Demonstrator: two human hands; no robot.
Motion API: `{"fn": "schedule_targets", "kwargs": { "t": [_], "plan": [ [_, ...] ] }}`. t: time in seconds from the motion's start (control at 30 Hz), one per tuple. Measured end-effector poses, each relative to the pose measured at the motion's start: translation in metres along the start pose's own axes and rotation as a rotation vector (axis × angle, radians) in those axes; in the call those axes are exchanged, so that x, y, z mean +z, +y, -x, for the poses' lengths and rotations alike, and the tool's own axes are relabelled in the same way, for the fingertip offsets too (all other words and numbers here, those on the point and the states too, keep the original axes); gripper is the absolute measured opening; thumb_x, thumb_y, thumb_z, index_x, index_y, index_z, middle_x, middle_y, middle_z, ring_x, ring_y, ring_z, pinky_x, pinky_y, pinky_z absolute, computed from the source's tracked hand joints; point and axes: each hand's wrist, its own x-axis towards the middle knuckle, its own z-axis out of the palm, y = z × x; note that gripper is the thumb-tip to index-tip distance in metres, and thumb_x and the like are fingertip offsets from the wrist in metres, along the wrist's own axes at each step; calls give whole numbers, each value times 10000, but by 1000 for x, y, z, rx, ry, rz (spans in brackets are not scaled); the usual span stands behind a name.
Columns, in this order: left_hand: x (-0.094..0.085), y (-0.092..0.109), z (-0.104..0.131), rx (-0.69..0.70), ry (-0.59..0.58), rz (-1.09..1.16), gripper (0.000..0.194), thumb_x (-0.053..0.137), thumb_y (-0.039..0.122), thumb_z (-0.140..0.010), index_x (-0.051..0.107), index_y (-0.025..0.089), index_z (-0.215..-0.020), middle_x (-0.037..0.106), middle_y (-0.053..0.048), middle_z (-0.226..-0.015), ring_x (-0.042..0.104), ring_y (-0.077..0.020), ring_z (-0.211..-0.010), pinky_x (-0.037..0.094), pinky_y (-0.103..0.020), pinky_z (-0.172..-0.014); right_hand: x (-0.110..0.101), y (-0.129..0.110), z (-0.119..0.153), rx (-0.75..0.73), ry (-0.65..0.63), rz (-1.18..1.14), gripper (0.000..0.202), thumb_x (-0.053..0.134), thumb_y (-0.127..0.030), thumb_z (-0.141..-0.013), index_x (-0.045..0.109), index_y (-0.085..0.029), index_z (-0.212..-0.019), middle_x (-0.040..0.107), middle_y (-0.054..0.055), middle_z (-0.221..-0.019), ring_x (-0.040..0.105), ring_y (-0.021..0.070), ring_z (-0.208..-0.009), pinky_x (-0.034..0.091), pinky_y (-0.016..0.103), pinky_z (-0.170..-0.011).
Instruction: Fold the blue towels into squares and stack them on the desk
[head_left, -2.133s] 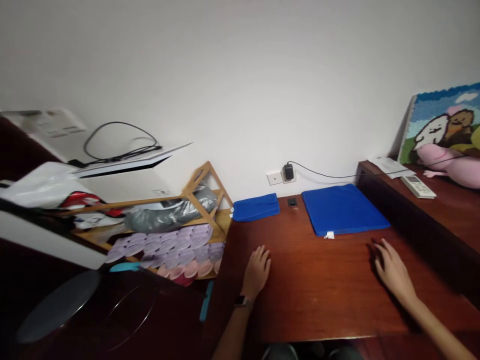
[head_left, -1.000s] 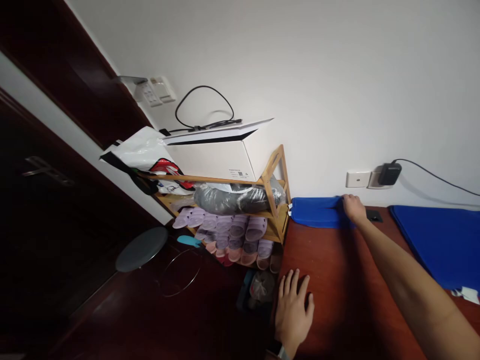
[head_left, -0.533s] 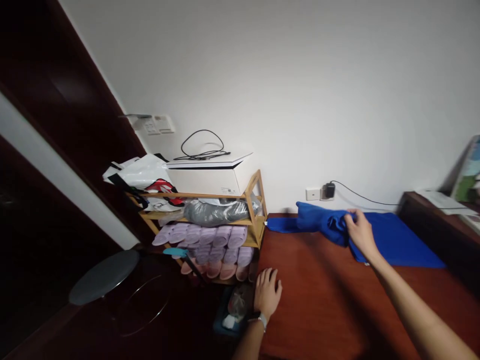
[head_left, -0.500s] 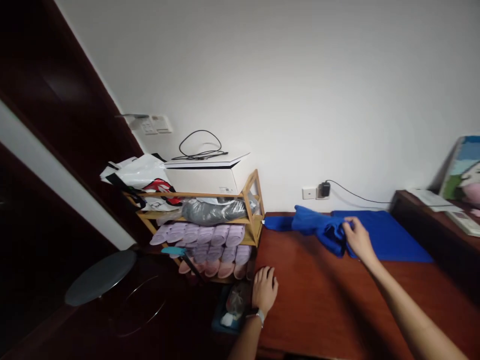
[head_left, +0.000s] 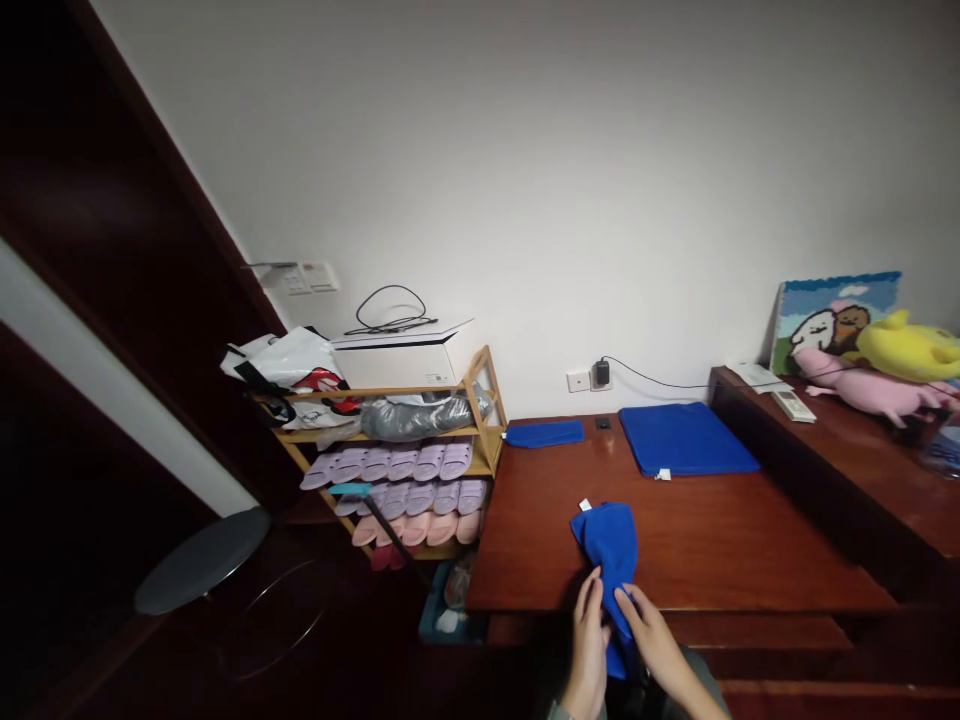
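In the head view, your left hand (head_left: pixel 590 635) and right hand (head_left: pixel 651 628) both have their fingers closed on 1 blue cloth (head_left: pixel 611 535), which is at the near edge of the worktop (head_left: pixel 720 550). It is a plain, bright blue, soft and creased: the far end spreads out, the middle is gathered narrow between your 2 hands, and the near end shows below your fingers. A small white tag (head_left: pixel 586 505) sticks out at its far left corner; you can't read any writing on it. Towards the wall lie a narrow blue cloth (head_left: pixel 544 433) and a wide blue cloth (head_left: pixel 686 438), its white label (head_left: pixel 664 475) also unreadable. The white box (head_left: pixel 394 364) on the rack (head_left: pixel 489 455) carries print too small to read.
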Motion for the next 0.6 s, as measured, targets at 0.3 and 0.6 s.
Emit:
{"fn": "schedule_targets", "kwargs": {
  "t": [0.3,0.6],
  "plan": [
    [17,35,31,97,32,168,702,812,629,-758,706,253,-1341,598,-134,-1509,539,-359,-1405,450,-426,-1157,-33,-28,25,-72,-50,63,645,628,-695,-847,595,-264,-1325,752,103,-1231,727,285,-1106,552,386,-997],
    [23,31,36,186,146,-8,534,831,592,-748,778,209,-1116,744,-146,-1242,672,-326,-1215,498,-402,-1084,-44,-45,30,-70,-117,164,616,449,-756,-920,780,-236,-936,803,91,-1045,727,300,-1053,530,373,-992]
  ]
}}
